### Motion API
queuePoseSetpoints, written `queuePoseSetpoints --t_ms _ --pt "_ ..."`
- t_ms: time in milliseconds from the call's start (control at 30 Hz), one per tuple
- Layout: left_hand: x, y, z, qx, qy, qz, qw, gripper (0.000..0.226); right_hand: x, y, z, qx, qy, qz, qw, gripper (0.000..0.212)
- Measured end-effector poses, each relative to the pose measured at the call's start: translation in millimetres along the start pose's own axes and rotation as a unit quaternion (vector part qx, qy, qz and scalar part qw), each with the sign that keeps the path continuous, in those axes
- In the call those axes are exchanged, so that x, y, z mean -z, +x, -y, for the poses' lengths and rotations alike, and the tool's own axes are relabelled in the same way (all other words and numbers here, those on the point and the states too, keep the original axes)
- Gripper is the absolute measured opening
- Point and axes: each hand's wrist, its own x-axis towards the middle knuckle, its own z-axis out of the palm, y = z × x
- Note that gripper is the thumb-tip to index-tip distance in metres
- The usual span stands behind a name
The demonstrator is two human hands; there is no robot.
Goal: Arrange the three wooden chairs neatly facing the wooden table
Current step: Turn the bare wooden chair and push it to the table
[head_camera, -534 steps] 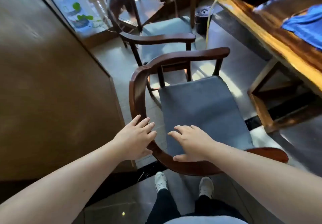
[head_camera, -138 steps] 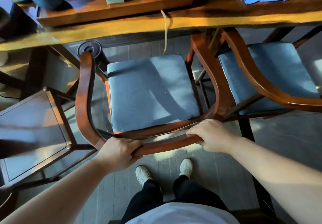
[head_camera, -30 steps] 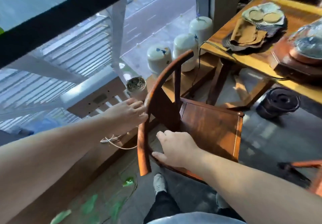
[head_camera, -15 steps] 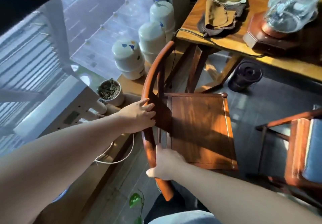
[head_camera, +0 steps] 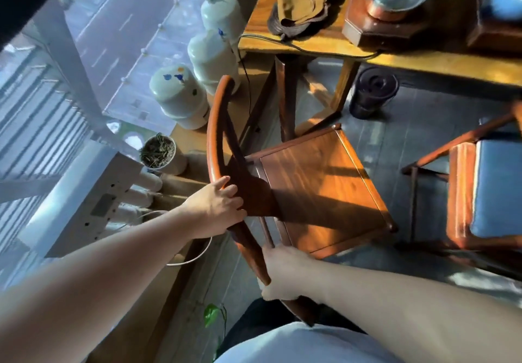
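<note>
At centre frame, the bare-seated wooden chair had been turned since half a second earlier, its seat swung further toward the wooden table at the upper right. Dark plank flooring was lit by sun from the window at the left; white tanks stood beside it. The left hand was closed around the curved back rail, the right hand clamped on the rail's lower end. A cushioned chair was seen at the right edge.

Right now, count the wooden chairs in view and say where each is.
2. The bare-seated wooden chair stands at the table corner, gripped by both hands. The blue-cushioned wooden chair sits at the right edge, partly cut off. A third may be out of frame.
</note>
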Motion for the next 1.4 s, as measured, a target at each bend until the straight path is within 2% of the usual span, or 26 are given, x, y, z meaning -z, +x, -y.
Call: queuePoseSetpoints --t_ms 167,300,433,567,633,700,767,800,900,967,1133,1400 --pt "5 16 -38 -0.017 0.009 -0.022 1.000 0.045 -17 -28 -37 -0.007 -0.053 0.012 0.998 0.077" --pt "-9 20 -57 -0.038 -0.018 -0.083 0.996 0.043 -31 -41 -42 -0.044 -0.058 0.011 0.997 0.072" --pt "-18 19 -51 -0.056 -0.032 -0.134 0.989 0.050 -34 -41 -36 -0.078 -0.059 -0.001 0.995 0.074" --pt "-23 16 -30 -0.093 -0.041 -0.161 0.982 0.055 -32 -38 -30 -0.119 -0.065 -0.023 0.991 0.060" --pt "-23 16 -5 -0.091 -0.027 -0.154 0.984 0.064 -31 -31 -21 -0.139 -0.020 -0.065 0.988 0.055" --pt "-19 16 22 -0.079 0.007 -0.121 0.989 0.071 -34 -19 -7 -0.169 0.098 -0.124 0.973 0.054" --pt "-17 23 47 -0.042 0.042 -0.087 0.994 0.068 -37 -7 5 -0.196 0.194 -0.152 0.949 0.051" --pt "-15 28 58 -0.028 0.054 -0.080 0.995 0.062 -39 -3 9 -0.210 0.203 -0.160 0.943 0.047" --pt "-8 41 76 -0.010 0.069 -0.068 0.995 0.039 -43 1 12 -0.239 0.180 -0.180 0.937 0.036" --pt "-8 45 77 -0.018 0.082 -0.058 0.995 0.033 -45 1 9 -0.242 0.170 -0.187 0.937 0.038" --pt "-13 49 63 -0.043 0.059 -0.098 0.992 0.028 -54 -11 -11 -0.248 0.142 -0.174 0.942 0.035" --pt "7 70 -1 -0.026 0.023 -0.080 0.996 0.034 -56 -67 -74 -0.261 0.113 -0.130 0.950 0.027"
